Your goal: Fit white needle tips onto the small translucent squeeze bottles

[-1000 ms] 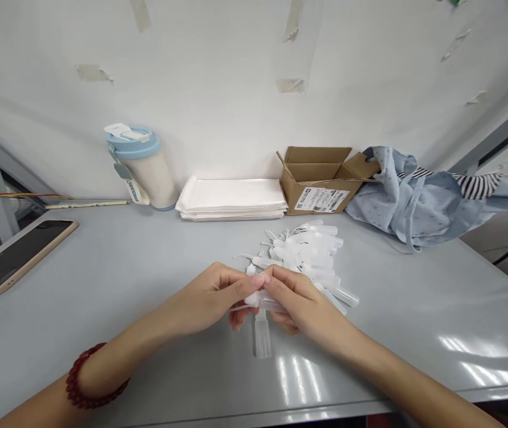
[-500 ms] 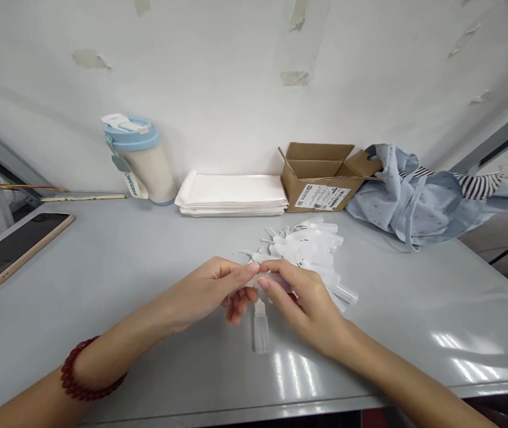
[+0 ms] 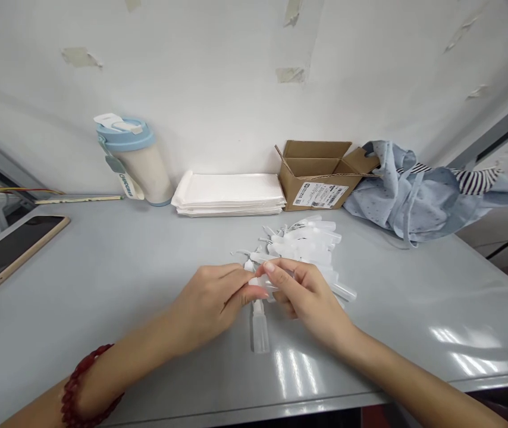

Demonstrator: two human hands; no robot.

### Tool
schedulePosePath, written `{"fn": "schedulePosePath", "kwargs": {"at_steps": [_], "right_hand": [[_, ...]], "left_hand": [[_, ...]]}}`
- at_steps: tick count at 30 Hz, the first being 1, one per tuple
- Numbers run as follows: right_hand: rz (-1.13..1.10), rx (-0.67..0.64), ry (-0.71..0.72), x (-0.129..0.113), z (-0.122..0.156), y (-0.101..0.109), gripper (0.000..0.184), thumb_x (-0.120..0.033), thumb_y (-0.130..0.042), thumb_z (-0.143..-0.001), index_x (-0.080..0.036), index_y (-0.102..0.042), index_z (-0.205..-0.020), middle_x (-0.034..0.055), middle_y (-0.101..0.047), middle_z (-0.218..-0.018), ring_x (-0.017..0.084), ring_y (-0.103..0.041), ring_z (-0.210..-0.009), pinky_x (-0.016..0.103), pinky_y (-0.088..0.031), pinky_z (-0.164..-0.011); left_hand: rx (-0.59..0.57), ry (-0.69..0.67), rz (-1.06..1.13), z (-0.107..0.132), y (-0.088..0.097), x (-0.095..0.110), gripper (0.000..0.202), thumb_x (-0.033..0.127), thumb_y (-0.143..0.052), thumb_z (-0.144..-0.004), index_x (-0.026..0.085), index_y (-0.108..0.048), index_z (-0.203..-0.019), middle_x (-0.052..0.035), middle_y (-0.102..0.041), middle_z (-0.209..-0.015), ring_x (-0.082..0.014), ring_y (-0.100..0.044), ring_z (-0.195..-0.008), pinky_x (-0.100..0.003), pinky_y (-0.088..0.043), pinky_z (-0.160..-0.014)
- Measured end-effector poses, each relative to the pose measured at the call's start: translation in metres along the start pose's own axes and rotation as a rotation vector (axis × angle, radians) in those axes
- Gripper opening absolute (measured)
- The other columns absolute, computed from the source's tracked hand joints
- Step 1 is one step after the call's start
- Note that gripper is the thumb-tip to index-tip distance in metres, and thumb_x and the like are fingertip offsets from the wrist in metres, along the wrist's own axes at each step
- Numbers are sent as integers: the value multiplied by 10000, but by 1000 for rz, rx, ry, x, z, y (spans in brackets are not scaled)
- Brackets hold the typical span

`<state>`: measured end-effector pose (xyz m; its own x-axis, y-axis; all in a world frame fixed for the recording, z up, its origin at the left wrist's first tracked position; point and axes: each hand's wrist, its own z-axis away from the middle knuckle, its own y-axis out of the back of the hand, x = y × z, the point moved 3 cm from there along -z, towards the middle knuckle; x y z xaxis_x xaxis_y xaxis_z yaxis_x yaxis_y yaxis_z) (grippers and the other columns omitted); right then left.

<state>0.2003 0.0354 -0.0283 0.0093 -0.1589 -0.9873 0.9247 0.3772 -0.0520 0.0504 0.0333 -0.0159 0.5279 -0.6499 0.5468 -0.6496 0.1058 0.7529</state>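
Note:
My left hand (image 3: 212,300) and my right hand (image 3: 303,294) meet at the middle of the grey table (image 3: 115,285), fingertips pinched together on a small clear plastic bottle (image 3: 268,284) that is mostly hidden between them. A red bead bracelet (image 3: 80,392) is on my left wrist. Another small clear bottle (image 3: 259,330) lies on the table just below my fingers. Behind my right hand spreads a pile of several clear plastic bottles (image 3: 310,249) with thin nozzles.
Along the wall stand a blue-lidded tumbler (image 3: 135,160), a stack of white sheets (image 3: 229,193), an open cardboard box (image 3: 316,175) and a crumpled blue garment (image 3: 419,193). A phone (image 3: 11,249) lies at the left edge.
My hands have shifted slightly lower and my left fingers have closed in under the right fingertips; the view has tilted a little. The loose bottle and pile stay put.

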Motion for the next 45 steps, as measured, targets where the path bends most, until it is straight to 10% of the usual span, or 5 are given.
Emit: {"fn": "schedulePosePath", "kwargs": {"at_steps": [5, 11, 16, 34, 45], "right_hand": [[-135, -15, -117, 4, -5, 2, 346, -505, -564, -843, -163, -567, -791, -128, -242, -432, 35, -173, -365, 167, -174, -347], [-134, 47, 35, 0, -8, 8, 324, -460, -594, -838, -158, -602, -722, -62, -456, -503, 60, -372, -392, 203, -369, -394], [-50, 10, 121, -4, -9, 10, 318, -431, -558, -872, -155, -630, -732, -19, -550, -622, 78, -471, -475, 244, -412, -524], [139, 175, 146, -10, -9, 23, 388, -459, -532, -876, -174, -578, -617, -67, -383, -408, 79, -321, -426, 238, -281, -471], [466, -10, 307, -10, -8, 8, 233, -348, -743, -737, -198, -719, -914, 17, -657, -824, 132, -553, -697, 224, -405, -556]], "left_hand": [[74, -43, -106, 2, -3, -4, 356, 368, -418, -962, 164, -569, -712, 30, -468, -581, -104, -373, -500, -228, -318, -501], [-107, 425, 379, -4, 4, -9, 271, 391, -463, -923, 192, -630, -999, -29, -658, -940, -169, -599, -815, -256, -464, -692], [-210, 435, 714, -7, -2, -4, 247, 350, -481, -915, 171, -651, -894, -30, -689, -870, -169, -618, -842, -277, -482, -787], [175, 371, 157, 0, 41, -9, 329, 322, -512, -893, 181, -591, -607, 30, -594, -591, -107, -540, -584, -191, -390, -521], [268, 457, 603, 4, 33, -17, 297, 341, -544, -897, 174, -673, -688, 31, -587, -615, -88, -534, -555, -201, -456, -565]]}}
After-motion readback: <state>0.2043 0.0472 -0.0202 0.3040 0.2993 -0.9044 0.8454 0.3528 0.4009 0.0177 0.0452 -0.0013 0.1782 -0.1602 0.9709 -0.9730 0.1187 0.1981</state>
